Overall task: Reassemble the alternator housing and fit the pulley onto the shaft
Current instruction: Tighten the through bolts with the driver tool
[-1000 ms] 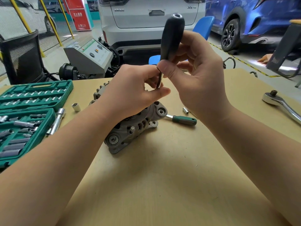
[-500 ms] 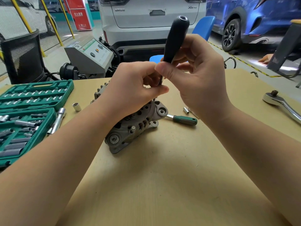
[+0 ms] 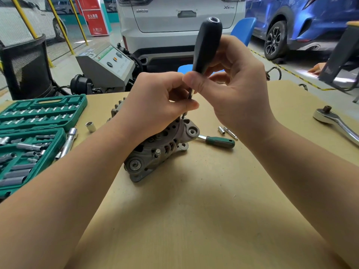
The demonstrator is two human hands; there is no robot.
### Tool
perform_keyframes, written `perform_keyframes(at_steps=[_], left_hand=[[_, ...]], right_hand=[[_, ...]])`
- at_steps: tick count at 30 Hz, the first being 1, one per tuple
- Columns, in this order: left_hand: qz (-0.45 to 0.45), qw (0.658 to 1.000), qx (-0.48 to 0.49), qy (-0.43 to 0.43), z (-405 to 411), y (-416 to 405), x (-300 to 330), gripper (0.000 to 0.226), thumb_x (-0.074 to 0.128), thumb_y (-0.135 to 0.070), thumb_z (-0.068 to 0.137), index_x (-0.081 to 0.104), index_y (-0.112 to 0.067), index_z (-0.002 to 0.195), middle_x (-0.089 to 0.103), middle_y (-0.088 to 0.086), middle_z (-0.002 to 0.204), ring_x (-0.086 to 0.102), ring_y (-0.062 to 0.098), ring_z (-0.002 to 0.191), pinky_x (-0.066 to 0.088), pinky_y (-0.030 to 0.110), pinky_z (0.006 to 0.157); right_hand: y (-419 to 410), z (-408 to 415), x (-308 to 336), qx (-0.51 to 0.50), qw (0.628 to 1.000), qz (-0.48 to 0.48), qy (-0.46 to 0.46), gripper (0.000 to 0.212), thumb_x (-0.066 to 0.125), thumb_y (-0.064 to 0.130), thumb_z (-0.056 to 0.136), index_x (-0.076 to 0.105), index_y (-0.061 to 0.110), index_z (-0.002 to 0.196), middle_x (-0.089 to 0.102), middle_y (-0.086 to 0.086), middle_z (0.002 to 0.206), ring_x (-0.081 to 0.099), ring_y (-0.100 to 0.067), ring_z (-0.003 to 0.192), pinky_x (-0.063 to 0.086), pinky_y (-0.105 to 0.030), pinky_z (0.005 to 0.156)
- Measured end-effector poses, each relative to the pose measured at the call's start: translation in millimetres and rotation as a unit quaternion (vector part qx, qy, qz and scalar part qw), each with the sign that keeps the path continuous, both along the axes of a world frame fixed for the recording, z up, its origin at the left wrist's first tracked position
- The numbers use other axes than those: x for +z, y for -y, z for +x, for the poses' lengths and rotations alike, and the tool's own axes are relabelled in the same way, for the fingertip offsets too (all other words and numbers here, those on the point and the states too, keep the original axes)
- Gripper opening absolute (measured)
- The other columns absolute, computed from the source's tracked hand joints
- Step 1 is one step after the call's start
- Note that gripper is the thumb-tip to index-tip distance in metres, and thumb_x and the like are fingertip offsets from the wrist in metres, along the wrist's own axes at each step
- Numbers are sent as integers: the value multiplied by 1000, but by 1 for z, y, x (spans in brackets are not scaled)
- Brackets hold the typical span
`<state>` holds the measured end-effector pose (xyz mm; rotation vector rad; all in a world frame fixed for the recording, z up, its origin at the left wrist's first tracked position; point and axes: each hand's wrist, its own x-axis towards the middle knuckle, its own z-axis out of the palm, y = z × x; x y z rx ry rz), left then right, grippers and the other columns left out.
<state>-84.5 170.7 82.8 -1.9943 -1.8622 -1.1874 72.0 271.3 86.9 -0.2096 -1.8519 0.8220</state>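
Note:
The grey alternator [image 3: 155, 152] lies on the tan table [image 3: 194, 210], partly hidden under my left hand. A screwdriver with a black handle [image 3: 207, 45] stands nearly upright over the housing's upper right edge. My right hand [image 3: 239, 94] grips the handle low down, thumb and fingers curled round it. My left hand [image 3: 155, 105] pinches the thin metal shaft [image 3: 190, 94] just above the tip, which meets the housing near a mounting ear [image 3: 191, 131]. No pulley is visible.
An open green socket set [image 3: 33, 136] fills the left side, with a loose socket [image 3: 91, 126] and extension bar [image 3: 68, 142] beside it. A green-handled driver [image 3: 219, 141], small bits [image 3: 228, 132] and a chrome ratchet [image 3: 336, 123] lie to the right. Cars and a tester stand behind.
The screwdriver handle has tilted slightly to the right and my right hand has shifted its grip round it. My left hand stays on the shaft; the alternator has not moved.

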Motion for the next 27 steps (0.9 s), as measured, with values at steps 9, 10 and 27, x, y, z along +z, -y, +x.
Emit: perform_keyframes(at_steps=[9, 10, 27], left_hand=[[-15, 1000, -6, 1, 2, -1, -1, 27, 84, -21, 95, 79, -7, 117, 80, 3, 99, 78, 14, 92, 63, 34, 92], [-14, 1000, -3, 6, 1, -1, -1, 31, 87, -23, 93, 79, -7, 117, 80, 4, 98, 78, 16, 91, 63, 36, 91], [-9, 1000, -4, -5, 0, -1, 0, 26, 85, -22, 94, 82, -8, 116, 82, 0, 100, 78, 13, 90, 62, 28, 91]], right_hand=[[-3, -1, -3, 9, 1000, 4, -3, 36, 78, 6, 93, 64, 13, 126, 75, 6, 101, 74, -17, 98, 61, -44, 89], [-2, -1, -3, 6, 1000, 3, -5, 35, 81, 11, 92, 64, 15, 123, 73, 8, 99, 73, -16, 96, 61, -41, 88], [-2, -1, -5, 17, 1000, 1, -5, 40, 82, 14, 92, 63, 10, 127, 73, 9, 103, 71, -15, 99, 60, -46, 90]])
